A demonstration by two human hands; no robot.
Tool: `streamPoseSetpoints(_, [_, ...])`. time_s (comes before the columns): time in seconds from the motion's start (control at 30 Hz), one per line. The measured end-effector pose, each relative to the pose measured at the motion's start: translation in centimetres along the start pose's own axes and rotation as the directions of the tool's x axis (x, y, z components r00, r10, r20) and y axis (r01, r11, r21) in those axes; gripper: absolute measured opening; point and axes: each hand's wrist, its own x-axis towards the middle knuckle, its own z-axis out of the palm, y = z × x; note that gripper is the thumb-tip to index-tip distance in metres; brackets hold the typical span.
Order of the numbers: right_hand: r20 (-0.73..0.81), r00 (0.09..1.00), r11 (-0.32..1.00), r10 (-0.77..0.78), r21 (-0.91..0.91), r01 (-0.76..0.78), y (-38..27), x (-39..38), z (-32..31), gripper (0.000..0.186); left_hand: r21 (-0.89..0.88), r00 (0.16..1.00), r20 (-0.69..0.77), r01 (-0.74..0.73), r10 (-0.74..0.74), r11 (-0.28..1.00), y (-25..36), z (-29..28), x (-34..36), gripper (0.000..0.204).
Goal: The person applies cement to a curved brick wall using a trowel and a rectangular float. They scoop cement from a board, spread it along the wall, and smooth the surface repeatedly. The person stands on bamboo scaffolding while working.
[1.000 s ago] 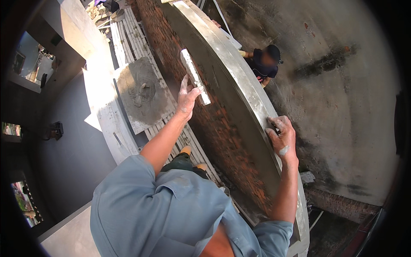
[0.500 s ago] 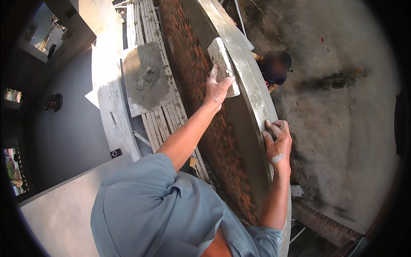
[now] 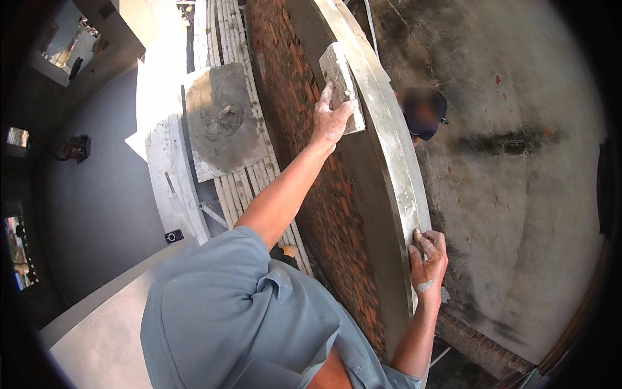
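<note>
A plastering float (image 3: 335, 63), a flat pale block crusted with mortar, is in my left hand (image 3: 330, 124). Its long edge lies along the inner side of a curved wall, just below the top. The smooth grey top of the wall (image 3: 391, 152) runs from far to near. My right hand (image 3: 429, 264), dabbed with mortar, has its fingers bent and pinched over the outer edge of that top, nearer to me than the float. Below the float, wet grey render gives way to bare red brick (image 3: 346, 223).
Left of the wall, a square board (image 3: 214, 165) with a heap of wet mortar (image 3: 223, 120) lies on scaffold poles (image 3: 241, 194). A phone-like black device (image 3: 173, 236) rests on a pale ledge (image 3: 170, 194). Beyond the wall, a person (image 3: 424, 110) stands lower down.
My right hand has slid toward me along the wall top. The float has shifted slightly farther away, still in my left hand. The person beyond is now more hidden by the wall.
</note>
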Motion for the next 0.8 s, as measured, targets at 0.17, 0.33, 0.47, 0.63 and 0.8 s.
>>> streamPoseSetpoints(0.17, [-0.002, 0.998, 0.995, 0.057, -0.077, -0.057, -1.2, 0.6, 0.1, 0.044, -0.161, 0.990, -0.121, 0.047, -0.067, 0.986, 2.9, -1.7, 9.1, 0.093])
streamPoseSetpoints(0.33, [-0.013, 0.995, 0.985, 0.097, -0.144, -0.098, -1.9, 1.0, 0.5, 0.043, -0.139, 1.000, -0.004, -0.004, 0.004, 0.990, 1.6, -2.9, 12.3, 0.096])
streamPoseSetpoints(0.47, [-0.014, 0.985, 0.977, 0.171, -0.125, -0.171, -2.3, 1.2, 0.6, 0.044, -0.170, 0.996, -0.080, -0.043, 0.030, 0.984, -0.6, -5.2, 20.6, 0.091])
streamPoseSetpoints(0.63, [-0.036, 0.988, 0.982, 0.152, -0.105, -0.155, -2.4, 1.2, 0.7, 0.045, -0.049, 0.951, -0.172, 0.253, -0.258, 0.966, 1.4, -7.1, 26.7, 0.062])
streamPoseSetpoints(0.8, [-0.042, 0.982, 0.980, 0.185, -0.073, -0.188, -2.5, 1.2, 0.9, 0.047, 0.076, 0.987, -0.039, -0.154, 0.157, 0.985, 4.0, -4.7, 18.8, 0.092])
